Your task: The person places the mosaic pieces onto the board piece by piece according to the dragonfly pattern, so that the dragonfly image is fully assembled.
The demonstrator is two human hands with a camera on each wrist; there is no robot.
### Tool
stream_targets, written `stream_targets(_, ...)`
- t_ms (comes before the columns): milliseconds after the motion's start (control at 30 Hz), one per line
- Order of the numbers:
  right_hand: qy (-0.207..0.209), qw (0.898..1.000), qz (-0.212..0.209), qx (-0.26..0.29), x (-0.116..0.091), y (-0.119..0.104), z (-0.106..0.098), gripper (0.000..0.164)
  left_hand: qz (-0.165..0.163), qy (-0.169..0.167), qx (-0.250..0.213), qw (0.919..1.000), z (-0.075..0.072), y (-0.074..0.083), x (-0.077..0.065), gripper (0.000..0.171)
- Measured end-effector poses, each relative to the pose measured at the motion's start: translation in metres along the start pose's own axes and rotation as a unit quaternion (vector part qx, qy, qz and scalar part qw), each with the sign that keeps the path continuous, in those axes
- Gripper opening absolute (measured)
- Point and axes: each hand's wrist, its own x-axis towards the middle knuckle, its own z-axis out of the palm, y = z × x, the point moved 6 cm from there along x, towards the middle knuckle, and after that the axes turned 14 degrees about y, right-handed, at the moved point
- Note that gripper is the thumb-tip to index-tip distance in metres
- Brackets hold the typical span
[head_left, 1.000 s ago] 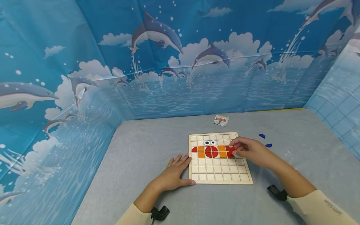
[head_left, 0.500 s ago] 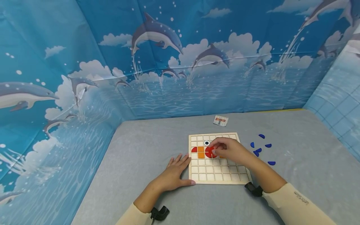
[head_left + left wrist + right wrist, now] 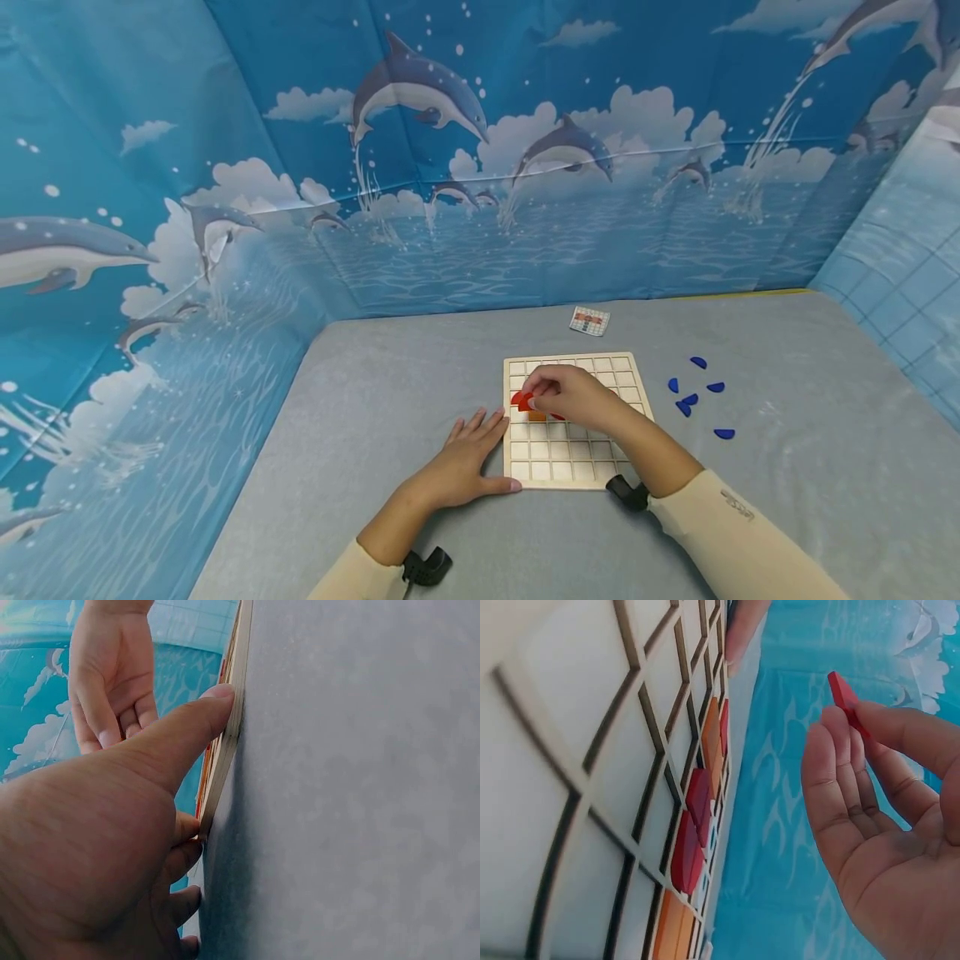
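My right hand (image 3: 573,396) is over the upper left of a wooden grid board (image 3: 562,472). Thumb and fingertips pinch a small flat red puzzle piece (image 3: 844,695), held clear of the grid in the right wrist view. Just left of it, another red piece (image 3: 516,399) sits in the left column, beside an orange tile (image 3: 537,417). More red pieces (image 3: 686,855) lie in the middle cells, mostly covered by the hand in the head view. My left hand (image 3: 461,467) lies spread at the board's left side, its thumb and fingertips at the edge.
Several blue half-round pieces (image 3: 683,408) lie loose on the grey table (image 3: 787,483), right of the board. Behind the board is a small pattern card (image 3: 588,322). A blue dolphin-print curtain (image 3: 480,250) hangs along the table's back and left side.
The right hand has moved left across the board from its right side to near the left column. More blue pieces show where the arm was. My left hand stays in place.
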Motion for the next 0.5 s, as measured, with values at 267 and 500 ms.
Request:
stream_targets(267,-0.015,0.999,0.027,-0.007,0.014,0.010,0.014,0.018,0.002,0.003,0.002,1.0000,0.000,0.000,0.000,0.098)
stream_targets(500,-0.019,0.999,0.031,-0.029,0.019,0.014,0.022,0.014,0.003,0.004,0.000,1.0000,-0.001,0.000,0.000,0.098)
